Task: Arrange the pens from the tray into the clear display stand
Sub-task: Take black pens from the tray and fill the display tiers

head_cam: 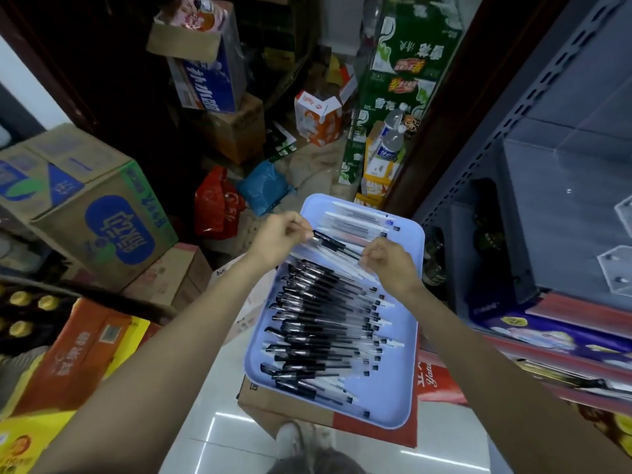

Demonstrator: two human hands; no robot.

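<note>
At six o'clock a pale blue tray (408, 381) is sitting on a cardboard box (284, 410), and a thick row of black-capped pens (321, 333) is lying crosswise in it, overlapping one another. Further up the tray, toward twelve o'clock, a few more pens (359, 222) are lying apart from the main row.

Above the middle of the tray both hands are working on a single pen (333, 243). The left hand (278, 239), coming in from eight o'clock, is pinching the capped end between curled fingertips. The right hand (390, 265), coming in from four o'clock, is curling its fingers round the other end. The pen is hanging slanted between them, just above the others.

To do this step well, I judge the person should be lifting the pen straight up and clear, so that the clip is not dragging its neighbours out of line, then passing it to one hand alone, gripped near the middle, with the tip pointing down, ready for a slot.

Both forearms are reaching forward, nearly straight, and the wrists are bending slightly down toward the tray.

Farthest off, at two to three o'clock, the clear stand (615, 265) is sitting on a grey shelf (533, 97), well apart from the tray. No pens are showing in the part of it in view.
</note>
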